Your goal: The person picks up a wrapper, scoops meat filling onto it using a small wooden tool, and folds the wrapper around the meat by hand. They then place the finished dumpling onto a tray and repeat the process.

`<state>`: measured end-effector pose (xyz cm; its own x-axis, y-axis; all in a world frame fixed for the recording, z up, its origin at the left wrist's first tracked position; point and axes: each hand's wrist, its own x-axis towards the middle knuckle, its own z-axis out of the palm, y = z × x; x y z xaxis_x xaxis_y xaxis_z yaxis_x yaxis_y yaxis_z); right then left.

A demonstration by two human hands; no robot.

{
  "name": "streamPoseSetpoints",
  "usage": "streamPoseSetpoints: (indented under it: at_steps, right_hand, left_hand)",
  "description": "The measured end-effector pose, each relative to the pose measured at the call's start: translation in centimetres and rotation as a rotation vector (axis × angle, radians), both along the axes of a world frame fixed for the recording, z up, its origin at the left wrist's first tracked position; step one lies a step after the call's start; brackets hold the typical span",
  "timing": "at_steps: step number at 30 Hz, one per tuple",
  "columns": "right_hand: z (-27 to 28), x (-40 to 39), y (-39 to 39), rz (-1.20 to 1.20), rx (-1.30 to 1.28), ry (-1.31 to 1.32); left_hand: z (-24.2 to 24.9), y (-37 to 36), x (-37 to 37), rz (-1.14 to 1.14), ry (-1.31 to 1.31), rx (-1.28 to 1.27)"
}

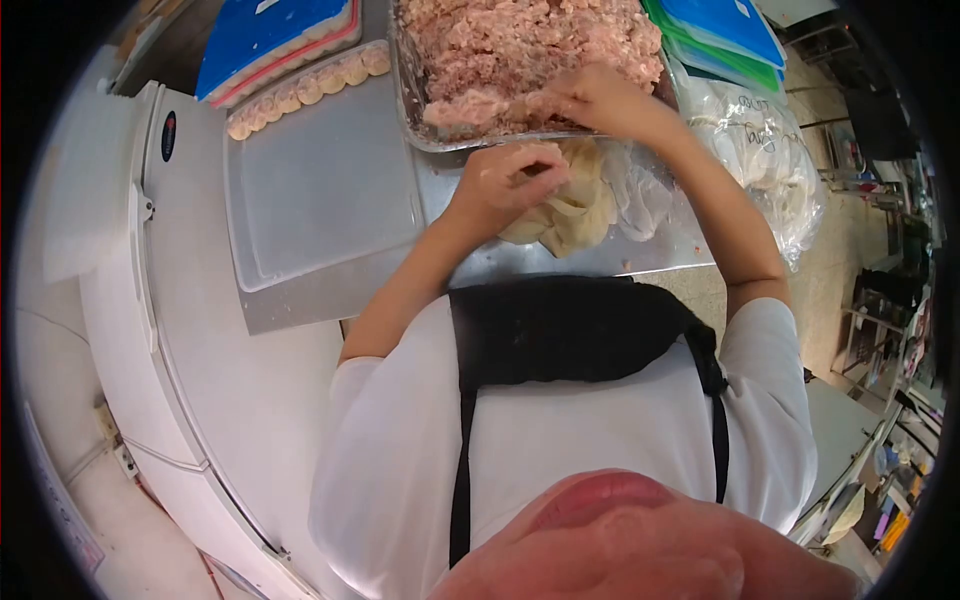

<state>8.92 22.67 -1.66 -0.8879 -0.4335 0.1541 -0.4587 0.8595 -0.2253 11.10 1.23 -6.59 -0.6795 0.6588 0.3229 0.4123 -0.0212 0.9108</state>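
Observation:
My left hand point(508, 187) is curled into a loose ring just below the front rim of a clear tray point(440, 145). A pale, thin edge shows by its fingertips, but what it holds is hard to make out. Heaped in the tray is pinkish ground meat point(530, 60). My right hand point(610, 102) reaches into the near side of the meat with its fingers closed; anything in them is hidden. Beside and below my left hand lies a pile of yellowish dough wrappers point(575, 210), next to crumpled clear plastic point(640, 190).
At left is a translucent tray point(330, 190) with a row of filled dumplings point(310, 88) along its far edge. Blue-lidded containers point(275, 40) stand behind it. Blue and green lids point(725, 40) and a marked plastic bag point(760, 150) are at right. A white fridge point(200, 250) stands left.

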Motion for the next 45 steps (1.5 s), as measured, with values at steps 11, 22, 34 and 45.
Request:
streamPoseSetpoints:
  at_steps: [11,22,34,45]
  right_hand:
    - [-2.5,1.2,-0.5,-0.005,-0.079,-0.176]
    - [2.3,1.5,2.2,-0.353,-0.797,-0.045]
    - [4.1,5.6,-0.8,-0.322,0.010,0.284]
    - [4.6,4.2,-3.5,-0.215,0.046,0.262]
  left_hand:
    - [-0.6,-0.8,0.3,-0.073,-0.524,0.158]
    - [4.1,2.2,-5.5,0.034,-0.858,0.792]
    - [4.4,2.6,-9.2,0.101,-0.963,0.941]
    - [5.6,1.4,-9.7,0.199,-1.025,0.992]
